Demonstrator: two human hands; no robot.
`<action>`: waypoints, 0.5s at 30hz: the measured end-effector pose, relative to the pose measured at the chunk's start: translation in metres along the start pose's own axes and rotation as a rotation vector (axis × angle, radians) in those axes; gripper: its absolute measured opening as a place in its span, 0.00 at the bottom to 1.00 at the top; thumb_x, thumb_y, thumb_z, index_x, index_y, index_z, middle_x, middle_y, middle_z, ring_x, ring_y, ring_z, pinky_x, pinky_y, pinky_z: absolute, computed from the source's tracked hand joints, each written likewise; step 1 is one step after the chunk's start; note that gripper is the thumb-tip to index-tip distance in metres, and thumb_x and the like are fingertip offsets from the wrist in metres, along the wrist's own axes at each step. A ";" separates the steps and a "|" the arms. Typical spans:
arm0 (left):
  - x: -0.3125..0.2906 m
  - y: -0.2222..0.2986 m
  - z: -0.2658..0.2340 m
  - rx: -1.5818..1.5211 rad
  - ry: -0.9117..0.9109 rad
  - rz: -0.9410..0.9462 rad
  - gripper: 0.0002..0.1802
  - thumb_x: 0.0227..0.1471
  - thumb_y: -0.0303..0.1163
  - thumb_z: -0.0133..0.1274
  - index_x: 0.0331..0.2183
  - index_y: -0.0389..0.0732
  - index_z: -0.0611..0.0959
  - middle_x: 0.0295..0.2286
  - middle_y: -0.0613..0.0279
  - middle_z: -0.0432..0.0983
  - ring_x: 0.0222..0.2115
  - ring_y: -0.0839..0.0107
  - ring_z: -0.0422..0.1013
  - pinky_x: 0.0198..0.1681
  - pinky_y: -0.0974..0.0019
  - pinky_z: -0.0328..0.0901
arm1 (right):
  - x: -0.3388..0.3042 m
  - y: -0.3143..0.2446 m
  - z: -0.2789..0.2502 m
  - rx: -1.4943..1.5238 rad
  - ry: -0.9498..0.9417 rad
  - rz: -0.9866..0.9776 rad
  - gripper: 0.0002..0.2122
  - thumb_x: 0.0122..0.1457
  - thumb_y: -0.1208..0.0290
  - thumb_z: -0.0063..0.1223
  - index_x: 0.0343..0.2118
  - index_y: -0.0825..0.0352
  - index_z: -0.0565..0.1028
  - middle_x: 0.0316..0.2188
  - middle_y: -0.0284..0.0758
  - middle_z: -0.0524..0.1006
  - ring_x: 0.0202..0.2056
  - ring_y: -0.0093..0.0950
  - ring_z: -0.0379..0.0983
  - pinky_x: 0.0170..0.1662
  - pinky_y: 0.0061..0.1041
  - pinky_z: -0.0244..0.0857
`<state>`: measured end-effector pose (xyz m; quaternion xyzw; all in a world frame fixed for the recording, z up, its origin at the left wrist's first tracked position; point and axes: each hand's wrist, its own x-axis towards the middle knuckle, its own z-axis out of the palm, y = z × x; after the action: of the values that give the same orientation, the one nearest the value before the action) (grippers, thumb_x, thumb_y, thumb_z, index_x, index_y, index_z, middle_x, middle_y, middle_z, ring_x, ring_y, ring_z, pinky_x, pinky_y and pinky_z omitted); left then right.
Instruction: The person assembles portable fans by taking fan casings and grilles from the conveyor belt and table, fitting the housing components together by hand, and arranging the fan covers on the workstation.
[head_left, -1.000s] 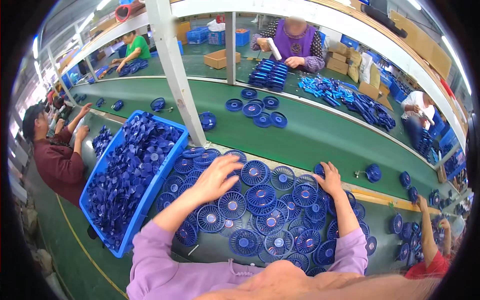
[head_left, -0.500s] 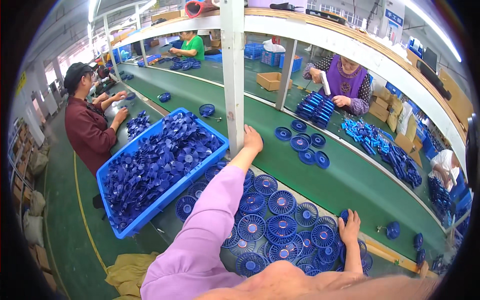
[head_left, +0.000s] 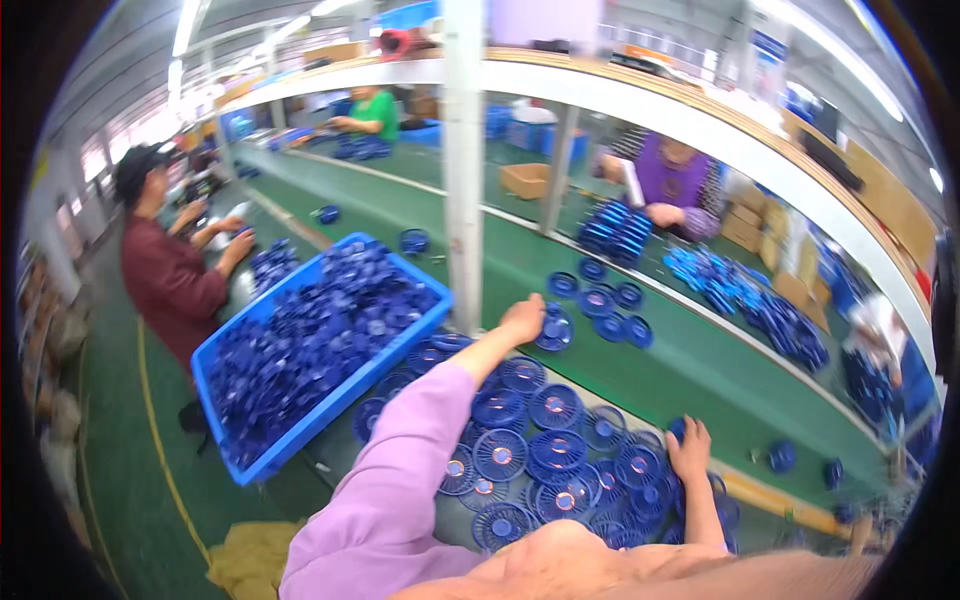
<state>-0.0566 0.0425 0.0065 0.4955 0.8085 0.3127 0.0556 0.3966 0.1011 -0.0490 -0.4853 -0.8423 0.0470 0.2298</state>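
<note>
Green conveyor belt point(head_left: 560, 275) under a long white shelf point(head_left: 700, 110) on white posts point(head_left: 463, 170), ceiling strip lights point(head_left: 187, 22), green floor point(head_left: 130, 480).

Left arm point(head_left: 400, 480) is covered by a long lilac sleeve, loosely creased, ending at the wrist. Both hands, left hand point(head_left: 523, 320) and right hand point(head_left: 690, 450), are left bare; no gloves are worn.

Your left hand point(head_left: 524, 318) rests on a round blue fan grille point(head_left: 553, 327) lying flat on the green conveyor belt point(head_left: 690, 370). Your right hand point(head_left: 690, 450) touches overlapping flat blue grilles point(head_left: 545, 440) heaped nearer you.
</note>
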 end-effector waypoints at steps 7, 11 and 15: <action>-0.057 0.009 -0.015 -0.575 0.117 0.153 0.21 0.59 0.41 0.43 0.34 0.30 0.79 0.31 0.47 0.76 0.33 0.60 0.73 0.37 0.62 0.65 | 0.034 -0.032 -0.016 0.279 0.052 -0.030 0.28 0.43 0.52 0.64 0.45 0.67 0.75 0.43 0.48 0.75 0.46 0.43 0.71 0.50 0.38 0.65; -0.108 0.061 -0.023 -1.360 -0.148 -0.069 0.17 0.61 0.40 0.45 0.44 0.38 0.76 0.39 0.64 0.74 0.41 0.72 0.70 0.47 0.68 0.64 | 0.023 -0.107 -0.068 0.448 0.260 -0.213 0.30 0.44 0.57 0.64 0.50 0.67 0.71 0.48 0.46 0.72 0.51 0.44 0.66 0.56 0.38 0.59; -0.167 0.110 -0.017 -1.774 -0.403 -0.195 0.22 0.62 0.45 0.40 0.48 0.39 0.73 0.45 0.58 0.73 0.46 0.65 0.71 0.50 0.58 0.67 | -0.014 -0.187 -0.108 0.462 0.244 -0.491 0.36 0.43 0.61 0.66 0.57 0.62 0.64 0.54 0.47 0.62 0.55 0.46 0.58 0.58 0.40 0.55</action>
<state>0.1046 -0.0703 0.0452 0.2456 0.2849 0.7208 0.5823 0.3009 -0.0243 0.0985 -0.2058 -0.8673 0.1212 0.4368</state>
